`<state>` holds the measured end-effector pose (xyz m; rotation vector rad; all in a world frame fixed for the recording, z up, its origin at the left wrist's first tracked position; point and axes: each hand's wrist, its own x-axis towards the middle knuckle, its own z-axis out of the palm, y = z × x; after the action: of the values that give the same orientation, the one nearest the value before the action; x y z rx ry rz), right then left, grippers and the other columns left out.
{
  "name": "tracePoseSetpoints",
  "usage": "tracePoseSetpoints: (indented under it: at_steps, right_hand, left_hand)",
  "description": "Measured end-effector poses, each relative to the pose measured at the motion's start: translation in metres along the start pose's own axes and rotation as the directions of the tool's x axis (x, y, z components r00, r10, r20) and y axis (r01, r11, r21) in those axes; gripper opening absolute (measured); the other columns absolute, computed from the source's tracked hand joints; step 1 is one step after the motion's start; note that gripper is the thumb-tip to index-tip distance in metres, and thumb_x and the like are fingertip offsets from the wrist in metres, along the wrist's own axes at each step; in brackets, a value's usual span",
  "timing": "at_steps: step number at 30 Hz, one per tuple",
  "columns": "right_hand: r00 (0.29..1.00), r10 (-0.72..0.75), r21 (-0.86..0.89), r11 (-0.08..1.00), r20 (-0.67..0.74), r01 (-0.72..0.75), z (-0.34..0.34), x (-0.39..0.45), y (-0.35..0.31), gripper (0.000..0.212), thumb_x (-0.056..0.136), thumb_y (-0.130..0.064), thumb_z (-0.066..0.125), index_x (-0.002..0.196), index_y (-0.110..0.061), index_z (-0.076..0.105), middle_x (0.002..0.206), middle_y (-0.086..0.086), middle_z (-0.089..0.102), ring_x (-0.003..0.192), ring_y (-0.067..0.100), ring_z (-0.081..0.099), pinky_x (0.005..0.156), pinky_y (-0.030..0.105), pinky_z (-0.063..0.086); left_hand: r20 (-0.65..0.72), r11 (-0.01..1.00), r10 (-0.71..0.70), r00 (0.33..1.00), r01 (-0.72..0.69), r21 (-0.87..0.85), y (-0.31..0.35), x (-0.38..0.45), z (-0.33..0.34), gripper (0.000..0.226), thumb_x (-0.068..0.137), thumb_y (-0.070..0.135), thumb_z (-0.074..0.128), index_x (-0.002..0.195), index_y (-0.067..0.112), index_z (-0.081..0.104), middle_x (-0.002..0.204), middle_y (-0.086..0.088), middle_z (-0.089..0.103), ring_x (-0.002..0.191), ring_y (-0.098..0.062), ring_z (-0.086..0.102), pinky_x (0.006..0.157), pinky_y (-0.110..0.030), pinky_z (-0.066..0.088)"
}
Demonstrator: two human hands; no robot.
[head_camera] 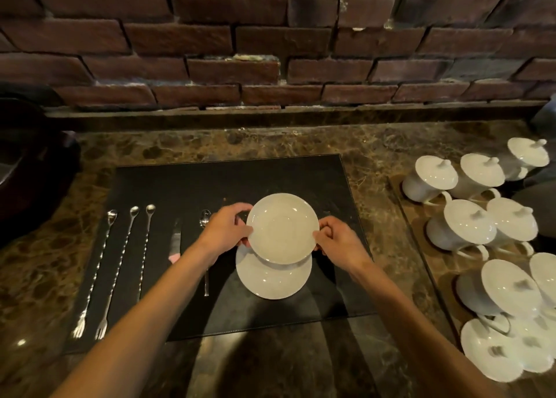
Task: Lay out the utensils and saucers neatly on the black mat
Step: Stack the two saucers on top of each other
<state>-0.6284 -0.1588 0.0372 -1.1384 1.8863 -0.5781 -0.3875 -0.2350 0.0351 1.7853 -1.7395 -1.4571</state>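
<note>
While resting against a dark brick wall [270,51], brown marble counter [45,262] carrying the black mat [240,175] at its centre. Lying in a row on the mat's left part: three long bar spoons [120,265], a knife [175,241], a teaspoon [205,220]. Crowding the counter's right side, white lidded cups [469,226]. Reaching forward over the mat, both forearms bare. Gripping the upper saucer [282,227] by opposite rims: left hand [225,232] and right hand [340,242], fingers curled closed on it. Lying on the mat under its near edge, a second saucer [273,280].
</note>
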Motion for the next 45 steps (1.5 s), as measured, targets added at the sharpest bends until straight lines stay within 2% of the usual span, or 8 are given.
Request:
tracePoseSetpoints:
  at_steps: [7, 21, 25, 28, 31, 34, 39, 45]
  right_hand:
    - [0.999, -0.026, -0.114, 0.993, 0.019, 0.028, 0.027, -0.011, 0.013, 0.017, 0.098, -0.023, 0.056, 0.113, -0.02, 0.063, 0.075, -0.009, 0.067, 0.069, 0.004, 0.063, 0.054, 0.014, 0.04]
    - [1.0, -0.008, -0.205, 0.979, 0.021, 0.012, 0.035, -0.013, 0.018, 0.016, 0.098, -0.024, 0.059, 0.111, -0.025, 0.049, 0.084, -0.002, 0.065, 0.084, 0.013, 0.062, 0.077, 0.03, 0.053]
    - [1.0, 0.009, -0.264, 0.964, 0.022, -0.003, 0.032, -0.01, 0.018, 0.015, 0.096, -0.025, 0.063, 0.105, -0.022, 0.052, 0.085, -0.003, 0.067, 0.079, 0.011, 0.062, 0.062, 0.022, 0.046]
    - [0.997, 0.06, -0.281, 0.958, 0.04, -0.046, 0.029, -0.007, 0.015, 0.014, 0.094, -0.026, 0.066, 0.101, -0.02, 0.054, 0.089, 0.002, 0.07, 0.081, 0.016, 0.067, 0.069, 0.028, 0.054]
    - [0.994, 0.098, -0.286, 0.955, 0.056, -0.078, 0.027, -0.005, 0.012, 0.015, 0.092, -0.026, 0.068, 0.098, -0.018, 0.056, 0.084, 0.003, 0.072, 0.078, 0.017, 0.068, 0.077, 0.035, 0.059]
    - [0.992, 0.121, -0.294, 0.95, 0.041, -0.104, 0.019, -0.004, 0.012, 0.023, 0.089, -0.034, 0.071, 0.098, -0.018, 0.057, 0.085, 0.001, 0.069, 0.076, 0.013, 0.063, 0.064, 0.028, 0.05]
    - [0.938, 0.274, 0.213, 0.924, 0.213, -0.318, 0.01, -0.004, 0.013, 0.04, 0.088, -0.028, 0.075, 0.119, -0.011, 0.056, 0.102, 0.011, 0.068, 0.086, 0.02, 0.066, 0.076, 0.035, 0.06]
    - [0.922, 0.23, 0.393, 0.852, 0.311, -0.345, 0.012, -0.001, 0.021, 0.023, 0.087, -0.011, 0.075, 0.108, -0.005, 0.072, 0.093, 0.013, 0.077, 0.083, 0.021, 0.073, 0.078, 0.04, 0.062]
  left_hand:
    - [-0.03, 0.998, -0.02, 0.999, 0.018, -0.063, -0.033, -0.03, 0.008, 0.049, 0.093, 0.001, 0.068, 0.138, 0.021, 0.061, 0.059, 0.003, 0.071, 0.055, -0.003, 0.066, 0.052, -0.01, 0.046]
    - [0.017, 0.996, -0.085, 0.996, 0.085, -0.011, -0.042, -0.038, 0.015, 0.054, 0.096, 0.007, 0.069, 0.144, 0.023, 0.052, 0.079, -0.008, 0.075, 0.076, -0.013, 0.071, 0.093, -0.041, 0.058]
    - [0.029, 0.996, -0.088, 0.996, 0.088, 0.011, -0.04, -0.037, 0.015, 0.051, 0.094, 0.006, 0.07, 0.139, 0.025, 0.052, 0.083, -0.009, 0.074, 0.072, -0.015, 0.071, 0.077, -0.03, 0.058]
    - [0.046, 0.995, -0.088, 0.995, 0.086, 0.041, -0.037, -0.036, 0.014, 0.049, 0.093, 0.003, 0.069, 0.131, 0.027, 0.053, 0.08, -0.008, 0.072, 0.065, -0.013, 0.068, 0.063, -0.023, 0.052]
    - [0.075, 0.993, -0.091, 0.993, 0.085, 0.079, -0.035, -0.033, 0.011, 0.047, 0.093, 0.004, 0.069, 0.128, 0.028, 0.051, 0.079, -0.006, 0.07, 0.062, -0.013, 0.066, 0.057, -0.021, 0.052]
    - [0.116, 0.991, -0.089, 0.989, 0.076, 0.112, -0.037, -0.031, 0.005, 0.047, 0.094, 0.012, 0.071, 0.134, 0.027, 0.05, 0.08, -0.002, 0.066, 0.065, -0.013, 0.065, 0.058, -0.02, 0.05]
    - [0.171, 0.95, -0.203, 0.964, 0.236, -0.205, -0.043, -0.033, 0.002, 0.057, 0.097, 0.014, 0.069, 0.15, 0.009, 0.047, 0.105, -0.018, 0.067, 0.1, -0.027, 0.069, 0.094, -0.041, 0.061]
    - [0.225, 0.886, -0.229, 0.947, 0.299, -0.354, -0.042, -0.031, 0.006, 0.019, 0.099, 0.001, 0.063, 0.115, -0.004, 0.071, 0.108, -0.023, 0.075, 0.096, -0.026, 0.075, 0.09, -0.044, 0.064]
